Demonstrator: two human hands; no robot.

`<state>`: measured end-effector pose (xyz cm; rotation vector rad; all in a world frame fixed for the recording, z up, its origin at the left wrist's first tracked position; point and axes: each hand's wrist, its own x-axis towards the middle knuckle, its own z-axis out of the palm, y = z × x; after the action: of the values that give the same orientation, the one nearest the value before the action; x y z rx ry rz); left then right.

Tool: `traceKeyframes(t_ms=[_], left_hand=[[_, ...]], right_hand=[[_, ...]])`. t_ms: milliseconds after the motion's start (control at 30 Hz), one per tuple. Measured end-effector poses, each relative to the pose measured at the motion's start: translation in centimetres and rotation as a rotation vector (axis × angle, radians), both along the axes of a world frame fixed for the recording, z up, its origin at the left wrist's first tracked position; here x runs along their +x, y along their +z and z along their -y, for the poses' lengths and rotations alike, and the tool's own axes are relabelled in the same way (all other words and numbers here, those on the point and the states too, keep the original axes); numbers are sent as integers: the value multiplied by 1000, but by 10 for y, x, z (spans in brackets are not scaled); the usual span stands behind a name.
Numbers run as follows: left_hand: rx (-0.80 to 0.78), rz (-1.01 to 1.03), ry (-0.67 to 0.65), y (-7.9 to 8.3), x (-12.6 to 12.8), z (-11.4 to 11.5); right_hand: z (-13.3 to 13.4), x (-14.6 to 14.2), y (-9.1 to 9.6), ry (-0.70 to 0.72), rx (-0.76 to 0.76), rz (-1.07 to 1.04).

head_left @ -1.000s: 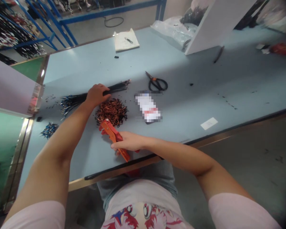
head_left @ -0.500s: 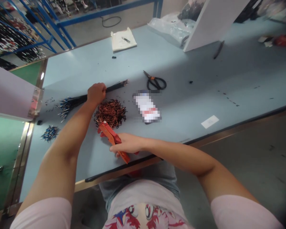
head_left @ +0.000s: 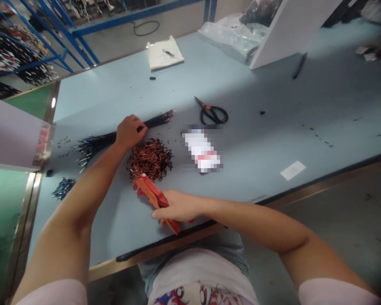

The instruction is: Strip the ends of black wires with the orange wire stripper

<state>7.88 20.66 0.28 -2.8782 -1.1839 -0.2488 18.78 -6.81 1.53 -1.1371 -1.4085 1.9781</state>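
Note:
My left hand lies over the middle of a bundle of thin black wires, its fingers bent around them and thumb close to the index finger. Blue-tipped ends fan out to the left of this hand; bare, light ends stick out to its right. In my right hand is an orange-red wire stripper, gripped by its handles, with its head pointing up and left. That head is at the lower edge of a pile of short copper-brown and black scraps. Nothing visible is between its jaws.
Black-handled scissors lie beyond a blurred phone-like object. A small pile of blue-tipped pieces sits near the left edge. Farther back are a cream pad, a plastic bag and a white divider. A white label lies right.
The left hand has loosened from a fist into bent fingers over the wires. The right hand and wire stripper stay near the scrap pile, slightly closer to the table's front edge. The camera view has shifted.

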Motion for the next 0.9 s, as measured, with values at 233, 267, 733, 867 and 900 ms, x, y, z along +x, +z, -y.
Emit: traceKeyframes(t_ms=[233, 267, 733, 867, 900], left_hand=[[-67, 15, 30, 0, 6, -13], [-70, 11, 56, 0, 7, -14], [33, -250, 8, 10, 25, 0], [74, -406, 4, 14, 33, 4], [82, -436, 0, 15, 34, 4]], right_hand=[[-1, 1, 3, 8, -21, 39], [-1, 1, 3, 12, -18, 55], [-3, 3, 9, 29, 83, 122], [-3, 1, 6, 32, 61, 93], [-3, 1, 4, 33, 49, 85]])
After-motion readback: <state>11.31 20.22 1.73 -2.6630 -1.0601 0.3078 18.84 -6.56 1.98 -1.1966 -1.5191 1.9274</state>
